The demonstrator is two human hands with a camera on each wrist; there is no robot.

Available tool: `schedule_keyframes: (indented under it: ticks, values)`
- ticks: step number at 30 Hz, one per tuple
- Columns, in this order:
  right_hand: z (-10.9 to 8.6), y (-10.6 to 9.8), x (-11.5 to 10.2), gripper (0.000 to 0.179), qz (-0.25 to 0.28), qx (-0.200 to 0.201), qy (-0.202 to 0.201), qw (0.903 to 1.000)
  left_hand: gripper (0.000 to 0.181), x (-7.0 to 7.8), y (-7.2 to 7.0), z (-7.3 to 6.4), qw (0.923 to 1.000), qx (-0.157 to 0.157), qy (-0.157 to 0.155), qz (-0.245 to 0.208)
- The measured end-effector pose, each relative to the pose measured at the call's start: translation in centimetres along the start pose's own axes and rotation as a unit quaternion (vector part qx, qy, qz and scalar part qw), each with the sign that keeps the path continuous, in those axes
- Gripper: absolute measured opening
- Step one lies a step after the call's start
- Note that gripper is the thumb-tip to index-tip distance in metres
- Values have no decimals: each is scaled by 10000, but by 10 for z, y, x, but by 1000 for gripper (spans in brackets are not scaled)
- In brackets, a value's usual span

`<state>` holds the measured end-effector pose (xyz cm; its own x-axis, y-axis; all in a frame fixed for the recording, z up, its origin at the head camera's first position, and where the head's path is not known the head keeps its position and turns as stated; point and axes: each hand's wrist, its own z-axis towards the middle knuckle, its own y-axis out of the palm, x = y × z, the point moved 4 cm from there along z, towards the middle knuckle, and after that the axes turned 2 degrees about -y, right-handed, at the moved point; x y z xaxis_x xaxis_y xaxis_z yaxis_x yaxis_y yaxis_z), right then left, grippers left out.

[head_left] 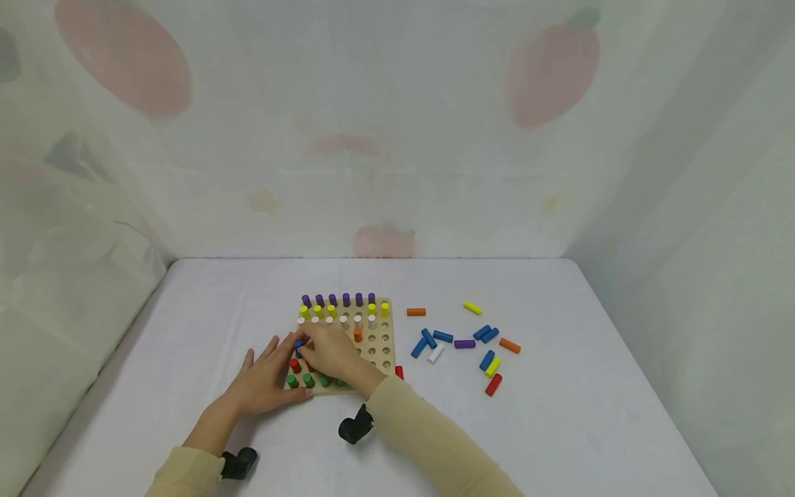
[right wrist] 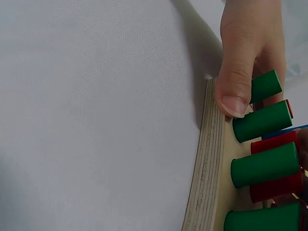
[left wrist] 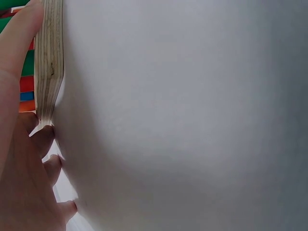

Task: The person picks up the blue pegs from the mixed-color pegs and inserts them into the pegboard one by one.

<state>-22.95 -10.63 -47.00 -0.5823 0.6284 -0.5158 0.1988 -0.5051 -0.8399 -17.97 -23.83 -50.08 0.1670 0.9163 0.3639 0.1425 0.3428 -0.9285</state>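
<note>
We judge the board (head_left: 379, 345) partly filled: pegs (head_left: 317, 311) stand in rows, some holes (head_left: 386, 364) are vacant, and loose pegs (head_left: 464, 344) lie beside it. The right hand (head_left: 332, 352) pinches a blue peg (head_left: 298, 343) at its left side; the left hand (head_left: 263, 381), spread wide, touches its edge.

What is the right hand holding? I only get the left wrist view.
Observer: The right hand pinches a blue peg at the left side of the board.
Operator: And what lies beyond its right edge?
Observer: Loose pegs in several colours, scattered on the table.
Operator: Which colour stands in the far row?
Observer: Purple; six purple pegs stand there.
</note>
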Motion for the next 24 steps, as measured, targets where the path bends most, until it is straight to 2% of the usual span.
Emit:
schedule_keyframes:
  ticks: [14, 24]
  values:
    - [1, 3, 1, 17, -214, -80, 153, 9996, 113, -4, 4, 2, 10000, 26, 19, 76]
    - [1, 2, -2, 18, -435, -119, 89, 9989, 113, -5, 5, 2, 9999, 77, 50, 59]
